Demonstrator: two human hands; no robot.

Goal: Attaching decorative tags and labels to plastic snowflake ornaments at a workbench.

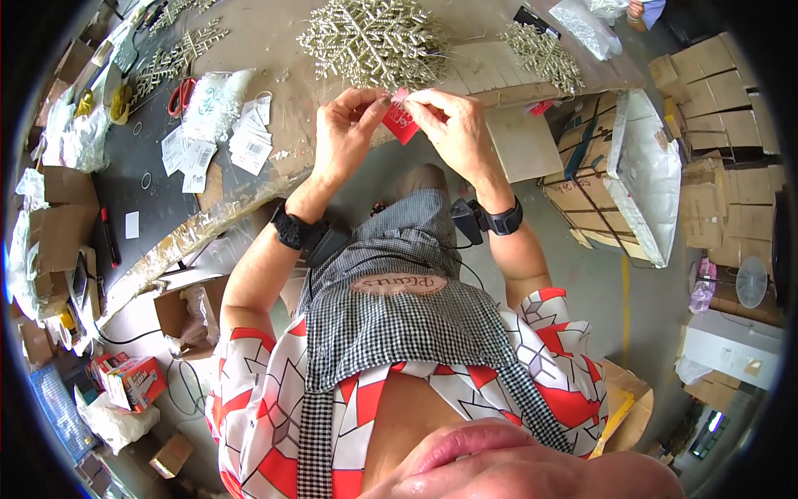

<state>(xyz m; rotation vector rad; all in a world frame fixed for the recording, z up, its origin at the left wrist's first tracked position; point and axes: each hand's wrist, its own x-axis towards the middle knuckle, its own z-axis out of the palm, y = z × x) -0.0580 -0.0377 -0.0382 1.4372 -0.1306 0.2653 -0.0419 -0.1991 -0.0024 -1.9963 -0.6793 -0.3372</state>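
Observation:
Between my two hands, just off the table's near edge, is a small red tag [401, 125] with pale lettering. My left hand [347, 133] pinches at its upper left side, thumb against forefinger. On its right side, the thumb and forefinger of my right hand [453, 131] close on it. Directly beyond the hands lies a glittery gold snowflake ornament [370, 41], seemingly stacked with others. Another gold snowflake [544, 58] rests to the right near the table's edge. Any string on the tag is too fine to make out.
On the table [291, 100] at left lie red-handled scissors [180, 97], a clear bag [218, 104] and several white barcode labels [251, 143]. A strapped carton [594, 179] stands on the floor to the right, before stacked cardboard boxes [706, 108]. Another person's hand [636, 12] shows at the far right.

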